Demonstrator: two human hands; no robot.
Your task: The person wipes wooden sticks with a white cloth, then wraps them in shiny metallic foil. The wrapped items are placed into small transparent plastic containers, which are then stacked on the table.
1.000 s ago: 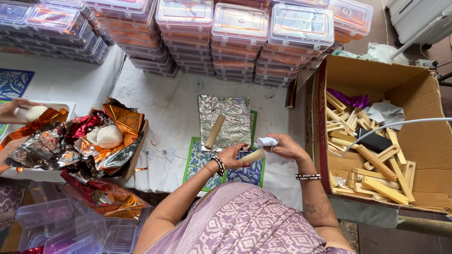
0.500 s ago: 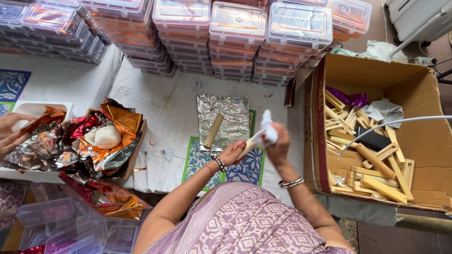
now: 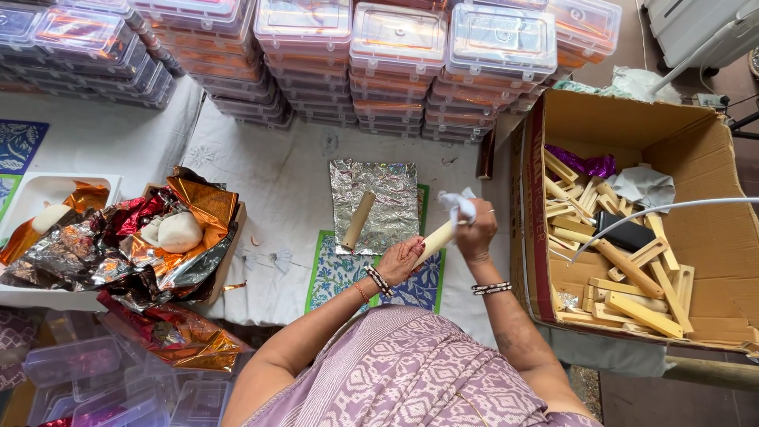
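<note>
My left hand [image 3: 402, 258] grips the lower end of a pale wooden roller [image 3: 437, 236], held slanting up to the right. My right hand [image 3: 477, 231] is closed on a white cloth [image 3: 460, 204] pressed against the roller's upper end. Just left of my hands, a second wooden roller [image 3: 358, 221] lies on a sheet of silver foil [image 3: 387, 198], which rests on a green and blue patterned mat [image 3: 340, 273].
An open cardboard box [image 3: 696, 158] of wooden pieces stands at the right. Stacked clear plastic boxes [image 3: 403, 55] line the far side. Crumpled orange and red foil [image 3: 118, 245] with white lumps [image 3: 180, 231] lies at the left, beside a white tray [image 3: 47, 190].
My right hand has slid the cloth further up the roller, which now tilts lower. The other person's hands at the left edge have left the view.
</note>
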